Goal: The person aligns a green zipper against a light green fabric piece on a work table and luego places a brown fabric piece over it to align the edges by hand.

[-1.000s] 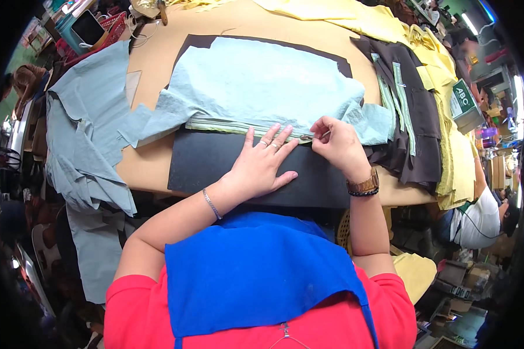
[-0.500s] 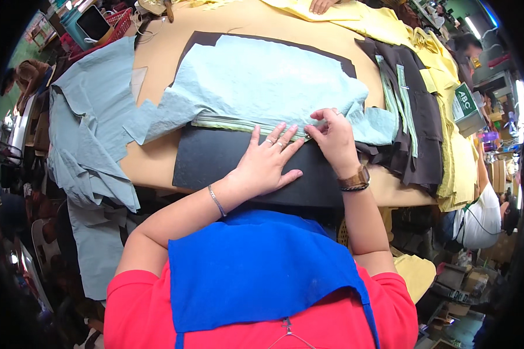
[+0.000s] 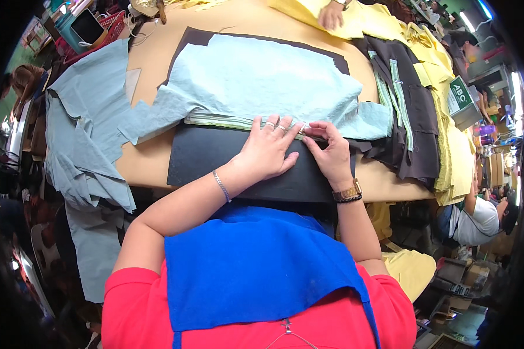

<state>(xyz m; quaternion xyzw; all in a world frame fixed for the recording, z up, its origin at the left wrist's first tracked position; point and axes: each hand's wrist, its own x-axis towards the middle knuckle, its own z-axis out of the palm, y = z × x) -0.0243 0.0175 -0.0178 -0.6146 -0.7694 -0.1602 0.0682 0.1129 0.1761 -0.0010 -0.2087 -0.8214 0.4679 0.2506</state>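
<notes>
Now the right hand has drawn in beside the left hand, so work seemingly centres on one spot of the zipper tape, along the near edge of the light-blue fabric panel, over a black board. The left lies flat, fingers spread, grasping nothing; the right's thumb and forefinger curl at the tape (whether they pinch anything cannot be told). A co-worker's hand has reached onto yellow cloth.

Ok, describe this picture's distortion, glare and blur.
In the head view, the wide tan table bows along its near edge and the corners go black; in the head view, the white tube light looks blown out; in the head view, the creased pale blue cloth reads bright, and a co-worker's bare hand looks slightly soft.
</notes>
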